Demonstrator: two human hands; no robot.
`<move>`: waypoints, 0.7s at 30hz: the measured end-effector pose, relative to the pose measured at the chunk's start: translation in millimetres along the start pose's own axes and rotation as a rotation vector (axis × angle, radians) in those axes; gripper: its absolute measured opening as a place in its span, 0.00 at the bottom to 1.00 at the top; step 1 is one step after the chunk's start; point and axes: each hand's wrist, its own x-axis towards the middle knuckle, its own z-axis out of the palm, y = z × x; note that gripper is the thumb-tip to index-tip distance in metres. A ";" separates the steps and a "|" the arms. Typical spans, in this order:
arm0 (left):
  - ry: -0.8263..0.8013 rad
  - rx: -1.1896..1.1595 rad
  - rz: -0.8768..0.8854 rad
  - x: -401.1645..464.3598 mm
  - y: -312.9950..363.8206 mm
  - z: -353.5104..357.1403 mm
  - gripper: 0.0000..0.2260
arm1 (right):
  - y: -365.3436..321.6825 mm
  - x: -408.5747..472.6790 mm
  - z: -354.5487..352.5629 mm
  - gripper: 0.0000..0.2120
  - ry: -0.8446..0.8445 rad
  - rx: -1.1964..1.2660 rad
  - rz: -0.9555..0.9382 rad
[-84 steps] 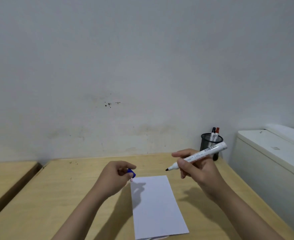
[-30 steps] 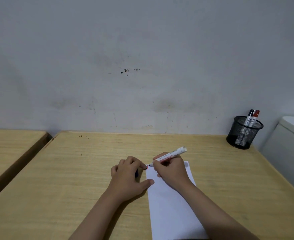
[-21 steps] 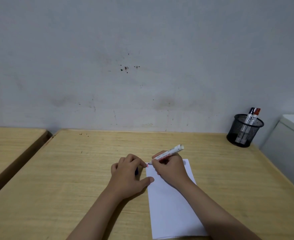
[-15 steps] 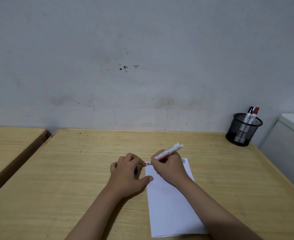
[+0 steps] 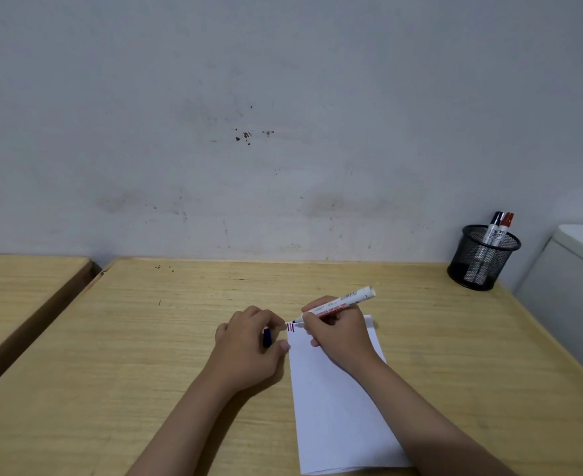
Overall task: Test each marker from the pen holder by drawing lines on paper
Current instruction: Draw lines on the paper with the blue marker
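A white sheet of paper (image 5: 334, 407) lies on the wooden desk (image 5: 145, 355). My right hand (image 5: 338, 334) grips a white marker (image 5: 343, 302), its tip down at the paper's top left corner beside short red and dark lines (image 5: 290, 327). My left hand (image 5: 248, 345) rests on the desk at the paper's left edge, fingers curled around a blue marker cap (image 5: 267, 337). A black mesh pen holder (image 5: 482, 257) stands at the desk's back right corner with a black-capped marker (image 5: 494, 228) and a red-capped marker (image 5: 504, 228) upright in it.
A grey wall runs along the desk's far edge. A second wooden desk (image 5: 19, 286) stands to the left across a narrow gap. A white cabinet (image 5: 574, 286) borders the desk on the right, next to the pen holder.
My right hand has brought the marker down from mid-air to the paper's top left corner. My left hand has settled on the desk beside it. Short lines now show at the tip.
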 end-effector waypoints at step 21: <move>-0.104 -1.284 -0.461 3.6 10.0 -20.3 0.08 | -23.3 -20.1 -1.8 0.07 -0.103 0.047 -0.184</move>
